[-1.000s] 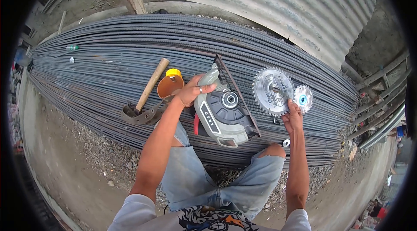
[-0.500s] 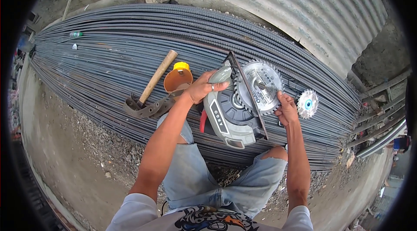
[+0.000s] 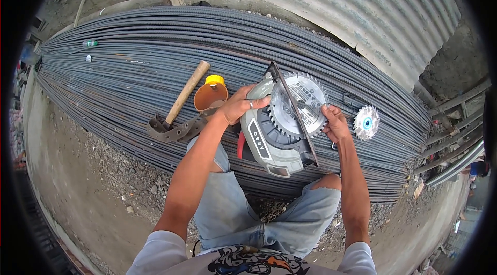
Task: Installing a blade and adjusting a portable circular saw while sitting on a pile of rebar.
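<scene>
Saw on the rebar, both hands on it — big blade at the guard.

Left hand closed on the top of the grey saw, which lies on its side on the rebar. Right hand pinches the rim of the big blade, set flat against the saw. Small blade lies loose just right of that hand. Hammer and orange cup rest left of the saw — near, not touching.

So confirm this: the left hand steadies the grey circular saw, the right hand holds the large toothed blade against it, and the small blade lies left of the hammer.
Not quite. In the head view the small blade lies on the rebar to the right of the right hand, far from the hammer. The rest stands.
</scene>
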The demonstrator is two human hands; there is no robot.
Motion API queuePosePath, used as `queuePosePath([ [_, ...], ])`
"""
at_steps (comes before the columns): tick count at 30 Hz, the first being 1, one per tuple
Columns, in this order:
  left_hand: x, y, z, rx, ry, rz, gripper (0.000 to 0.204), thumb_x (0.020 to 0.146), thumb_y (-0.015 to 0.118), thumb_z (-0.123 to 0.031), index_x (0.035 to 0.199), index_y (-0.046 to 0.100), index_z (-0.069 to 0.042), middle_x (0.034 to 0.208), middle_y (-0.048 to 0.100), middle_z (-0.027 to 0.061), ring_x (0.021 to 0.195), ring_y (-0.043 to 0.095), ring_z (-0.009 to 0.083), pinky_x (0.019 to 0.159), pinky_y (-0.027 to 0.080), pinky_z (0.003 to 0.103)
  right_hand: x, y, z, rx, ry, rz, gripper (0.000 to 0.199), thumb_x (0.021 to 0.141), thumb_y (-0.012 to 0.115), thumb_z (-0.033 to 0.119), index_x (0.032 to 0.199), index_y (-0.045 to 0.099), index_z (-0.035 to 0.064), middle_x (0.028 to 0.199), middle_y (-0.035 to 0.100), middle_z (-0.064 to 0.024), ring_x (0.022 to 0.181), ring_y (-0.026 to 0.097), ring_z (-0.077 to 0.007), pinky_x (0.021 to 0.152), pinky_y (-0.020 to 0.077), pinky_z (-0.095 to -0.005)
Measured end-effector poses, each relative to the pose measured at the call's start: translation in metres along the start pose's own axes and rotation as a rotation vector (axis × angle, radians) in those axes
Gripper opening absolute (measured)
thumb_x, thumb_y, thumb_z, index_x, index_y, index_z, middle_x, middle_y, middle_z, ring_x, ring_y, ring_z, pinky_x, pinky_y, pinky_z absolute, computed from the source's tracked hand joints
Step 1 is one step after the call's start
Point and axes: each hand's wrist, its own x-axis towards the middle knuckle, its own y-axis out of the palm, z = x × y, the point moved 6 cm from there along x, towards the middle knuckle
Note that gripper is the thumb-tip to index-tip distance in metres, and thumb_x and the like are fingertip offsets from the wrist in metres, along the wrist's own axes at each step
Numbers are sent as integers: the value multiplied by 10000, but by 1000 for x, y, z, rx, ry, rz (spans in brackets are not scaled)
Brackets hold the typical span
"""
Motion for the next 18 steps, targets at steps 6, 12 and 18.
queuePosePath([
  [6,0,-2,4,-32,-20,0,466,826,749,-372,1110,603,-32,965,586,-4,890,533,94,792,431,240,-10,12,-7,40,-31,-18,295,909,699,333,998,675,53,774,688,5,487,546,-18,366,360,-150],
  [12,0,0,4,-51,-43,13,485,823,756,-379,1128,604,-34,988,603,6,921,558,101,813,446,245,-21,9,-13,25,20,-9,224,915,695,301,979,682,87,765,676,22,546,555,-12,378,354,-176],
  [18,1,0,4,-33,-22,-4,474,821,760,-378,1111,604,-38,979,601,5,913,560,102,808,452,247,-20,-2,-14,90,-8,71,219,919,682,248,1016,677,51,822,706,-15,564,621,-54,437,459,-180],
])
